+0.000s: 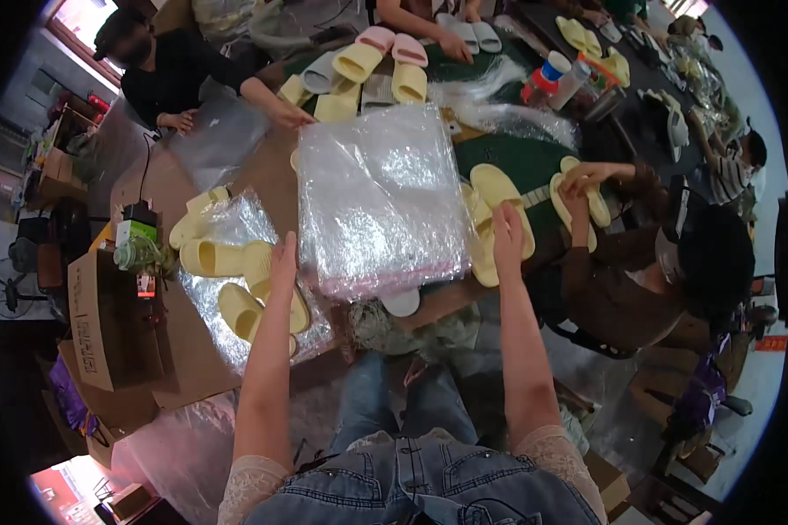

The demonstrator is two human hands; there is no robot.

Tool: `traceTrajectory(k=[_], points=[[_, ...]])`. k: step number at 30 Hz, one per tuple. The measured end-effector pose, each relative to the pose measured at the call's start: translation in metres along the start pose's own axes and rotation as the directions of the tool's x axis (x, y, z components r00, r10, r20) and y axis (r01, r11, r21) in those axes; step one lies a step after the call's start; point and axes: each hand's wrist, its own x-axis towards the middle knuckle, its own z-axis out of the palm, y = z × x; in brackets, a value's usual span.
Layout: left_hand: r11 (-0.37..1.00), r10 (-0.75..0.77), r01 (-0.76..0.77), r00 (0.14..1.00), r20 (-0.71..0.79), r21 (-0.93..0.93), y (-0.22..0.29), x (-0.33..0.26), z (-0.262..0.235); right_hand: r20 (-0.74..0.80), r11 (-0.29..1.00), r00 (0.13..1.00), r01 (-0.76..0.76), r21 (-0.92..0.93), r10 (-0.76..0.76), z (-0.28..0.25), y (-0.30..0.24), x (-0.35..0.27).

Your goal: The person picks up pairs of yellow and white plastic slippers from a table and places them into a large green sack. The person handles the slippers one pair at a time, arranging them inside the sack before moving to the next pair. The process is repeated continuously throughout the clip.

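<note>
1. Left grip (284, 262) and right grip (508, 238) are open, fingers extended, near the bag stack's 8 and 4 o'clock; contact unclear.
2. The clear bag stack (381, 197) is between them over the desk (193, 354), slightly longer axis near 12-to-6, pinkish edge toward 6.
3. Yellow slippers (214, 258) lie at 8, 3 and 12.

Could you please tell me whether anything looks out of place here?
A white rounded thing, perhaps a slipper, pokes out beneath the clear plastic stack. It looks odd because the nearest slippers are yellow.
</note>
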Motion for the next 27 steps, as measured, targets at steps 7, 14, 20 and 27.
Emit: traceTrajectory(k=[7,14,20,27], points=[[0.969,-0.237,0.216,0.951,0.196,0.123,-0.004,0.058,0.045,0.256,0.739,0.877,-0.152,-0.656,0.407,0.095,-0.029,0.079],[0.804,-0.399,0.577,0.704,0.588,-0.144,-0.014,0.05,0.05,0.283,0.652,0.765,-0.226,-0.724,0.579,0.122,-0.013,0.065],[0.686,-0.412,0.71,0.56,0.719,-0.16,-0.019,0.071,0.038,0.276,0.705,0.775,-0.287,-0.649,0.569,0.126,-0.031,0.064],[0.836,-0.312,0.519,0.717,0.624,-0.179,0.056,0.062,-0.037,0.418,0.898,0.847,-0.143,-0.416,0.329,0.171,-0.086,0.045]])
